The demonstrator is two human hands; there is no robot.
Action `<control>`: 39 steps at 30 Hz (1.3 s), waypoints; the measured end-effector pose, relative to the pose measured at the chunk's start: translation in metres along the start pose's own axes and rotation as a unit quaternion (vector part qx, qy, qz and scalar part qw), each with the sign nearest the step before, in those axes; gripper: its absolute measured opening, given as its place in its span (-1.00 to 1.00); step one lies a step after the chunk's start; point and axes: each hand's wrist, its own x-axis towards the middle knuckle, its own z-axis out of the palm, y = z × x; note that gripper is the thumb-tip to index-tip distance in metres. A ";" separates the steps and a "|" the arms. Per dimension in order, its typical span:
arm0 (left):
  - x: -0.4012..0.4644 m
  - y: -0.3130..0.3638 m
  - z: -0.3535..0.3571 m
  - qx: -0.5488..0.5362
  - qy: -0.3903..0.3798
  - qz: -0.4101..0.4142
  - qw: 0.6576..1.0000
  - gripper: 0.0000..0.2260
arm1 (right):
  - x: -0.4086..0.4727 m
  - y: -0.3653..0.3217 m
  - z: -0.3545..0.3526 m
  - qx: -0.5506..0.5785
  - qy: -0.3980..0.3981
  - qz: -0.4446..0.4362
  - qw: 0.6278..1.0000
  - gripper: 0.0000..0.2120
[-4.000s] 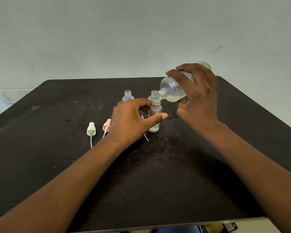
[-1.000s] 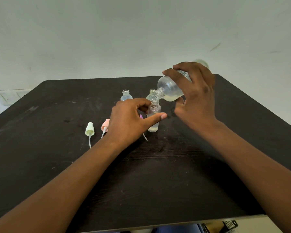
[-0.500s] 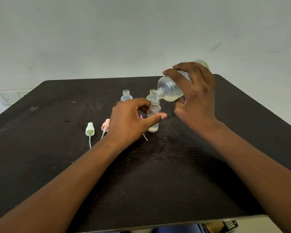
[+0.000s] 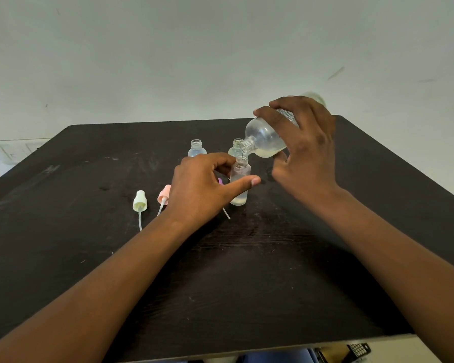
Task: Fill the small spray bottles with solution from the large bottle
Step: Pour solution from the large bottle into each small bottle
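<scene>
- Head view: the small spray bottle (image 4: pixel 239 183) stands upright at mid-worktop with a shallow layer of pale solution at its base; compared with four seconds ago that layer looks barely higher, so the fill reads as slow and far from done.
- The large bottle (image 4: pixel 265 138) stays tipped with its threaded neck just over the small bottle's open mouth, much as half a second ago; a thin trickle seems to join them, though it is too fine to be sure.
- The left hand (image 4: pixel 202 189) steadies the small bottle, thumb across its front and fingers curled behind; the right hand (image 4: pixel 303 153) grasps the large bottle's body.
- Both bottles are clear, smooth, rounded plastic; the large one has a printed label and little yellowish liquid pooled in its lower shoulder.
- Just beyond stand two more open small bottles, one (image 4: pixel 237 148) near the pour, one (image 4: pixel 196 149) further left.
- To the left lie a pale green pump cap (image 4: pixel 140 201) and a pink pump cap (image 4: pixel 164 194), each trailing a thin dip tube, on the dark, scuffed worktop (image 4: pixel 247 284).
</scene>
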 end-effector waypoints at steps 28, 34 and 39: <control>0.000 0.003 -0.002 -0.001 -0.001 0.005 1.000 -0.57 | 0.001 0.001 0.000 -0.003 0.009 -0.007 1.000 -0.32; 0.000 0.003 -0.002 -0.004 -0.001 0.004 1.000 -0.57 | 0.001 0.001 0.000 -0.001 0.009 -0.005 1.000 -0.31; 0.000 0.003 -0.002 -0.001 0.001 0.007 1.000 -0.55 | 0.000 0.000 0.000 -0.001 0.009 -0.004 1.000 -0.31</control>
